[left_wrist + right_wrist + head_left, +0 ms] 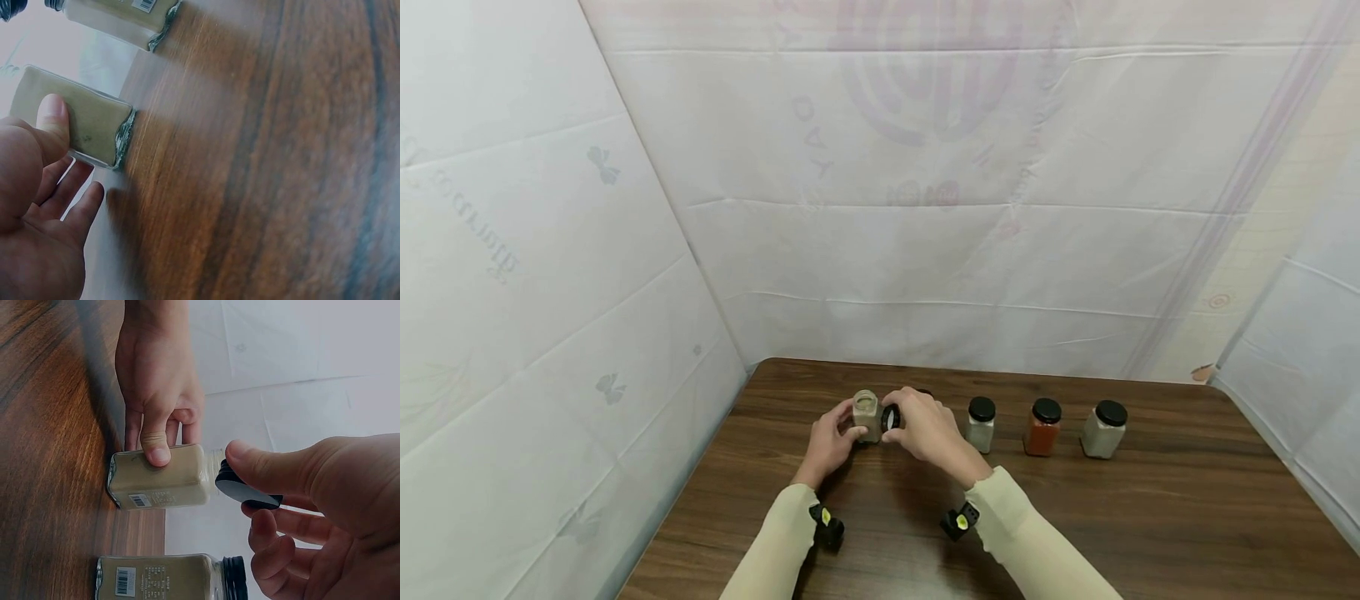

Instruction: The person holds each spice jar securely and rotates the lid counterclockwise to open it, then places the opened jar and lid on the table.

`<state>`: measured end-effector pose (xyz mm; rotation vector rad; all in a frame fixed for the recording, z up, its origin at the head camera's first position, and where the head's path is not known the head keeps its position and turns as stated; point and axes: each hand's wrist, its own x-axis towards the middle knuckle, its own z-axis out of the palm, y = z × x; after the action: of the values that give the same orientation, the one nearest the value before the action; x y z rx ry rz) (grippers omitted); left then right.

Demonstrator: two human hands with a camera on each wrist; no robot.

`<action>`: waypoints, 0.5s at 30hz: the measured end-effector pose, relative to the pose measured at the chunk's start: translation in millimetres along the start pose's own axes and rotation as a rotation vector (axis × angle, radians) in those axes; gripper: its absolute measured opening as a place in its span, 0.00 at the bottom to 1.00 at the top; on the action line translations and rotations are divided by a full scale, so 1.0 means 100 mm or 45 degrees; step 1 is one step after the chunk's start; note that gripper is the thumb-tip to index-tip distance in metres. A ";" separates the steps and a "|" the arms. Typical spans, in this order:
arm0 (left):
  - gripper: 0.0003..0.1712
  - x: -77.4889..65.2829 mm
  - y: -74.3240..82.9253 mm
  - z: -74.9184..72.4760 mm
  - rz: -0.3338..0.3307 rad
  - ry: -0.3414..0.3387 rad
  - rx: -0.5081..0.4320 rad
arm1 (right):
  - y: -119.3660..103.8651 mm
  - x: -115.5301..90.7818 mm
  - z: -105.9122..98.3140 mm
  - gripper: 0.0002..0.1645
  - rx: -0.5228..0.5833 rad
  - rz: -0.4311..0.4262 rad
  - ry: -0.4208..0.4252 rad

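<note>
Left hand (831, 442) clamped on an open glass jar (868, 423) of tan powder, upright on the tabletop (1150, 517); right hand (927, 427) pinching a black lid (891, 418) — tilted, just beside the jar's neck. To the right, near the tabletop's far edge, stand further capped jars (1042, 435) — one orange-red.

On the wooden desk (1187, 508), an orange jar (1042, 432) stands between a left pale jar (980, 431) and a right pale jar (1102, 437); white sheeting (910, 258) is beyond.

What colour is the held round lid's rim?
The rim is black, clearest in the right wrist view.
</note>
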<state>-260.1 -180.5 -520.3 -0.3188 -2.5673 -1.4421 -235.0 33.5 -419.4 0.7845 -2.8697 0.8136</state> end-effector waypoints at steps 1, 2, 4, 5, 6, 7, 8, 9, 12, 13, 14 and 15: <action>0.30 0.00 0.00 0.00 -0.003 0.001 0.003 | 0.00 0.00 0.00 0.30 -0.006 0.000 -0.004; 0.30 0.00 0.00 0.00 -0.003 0.001 0.007 | 0.00 -0.01 0.00 0.30 -0.010 -0.001 -0.008; 0.30 0.01 0.00 -0.01 -0.003 0.002 0.015 | 0.00 -0.02 0.00 0.30 -0.019 -0.004 -0.016; 0.29 0.01 0.00 -0.01 -0.005 0.001 0.020 | 0.00 -0.02 0.00 0.30 -0.022 -0.004 -0.023; 0.29 0.01 0.00 -0.01 -0.002 0.002 0.027 | 0.01 -0.03 0.00 0.30 -0.023 -0.003 -0.031; 0.29 0.01 0.00 -0.02 0.000 0.002 0.031 | 0.00 -0.03 0.00 0.30 -0.024 -0.002 -0.040; 0.29 0.01 0.01 -0.02 0.001 0.001 0.031 | 0.00 -0.03 0.01 0.30 -0.025 0.001 -0.049; 0.29 0.01 0.01 -0.02 -0.001 0.001 0.032 | 0.00 -0.04 0.01 0.30 -0.024 0.004 -0.058; 0.28 0.02 0.01 -0.03 0.008 -0.002 0.038 | 0.01 -0.05 0.02 0.28 -0.021 0.004 -0.073; 0.28 0.02 0.01 -0.03 0.008 -0.006 0.036 | 0.01 -0.05 0.02 0.28 -0.021 0.000 -0.073; 0.28 0.02 0.01 -0.04 0.012 -0.008 0.040 | 0.01 -0.06 0.02 0.28 -0.024 -0.004 -0.074; 0.28 0.03 0.01 -0.04 0.012 -0.011 0.040 | 0.01 -0.06 0.03 0.27 -0.025 -0.010 -0.072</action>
<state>-262.2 -183.2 -516.6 -0.3324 -2.5892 -1.3987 -230.2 35.8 -423.6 0.8290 -2.9174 0.7729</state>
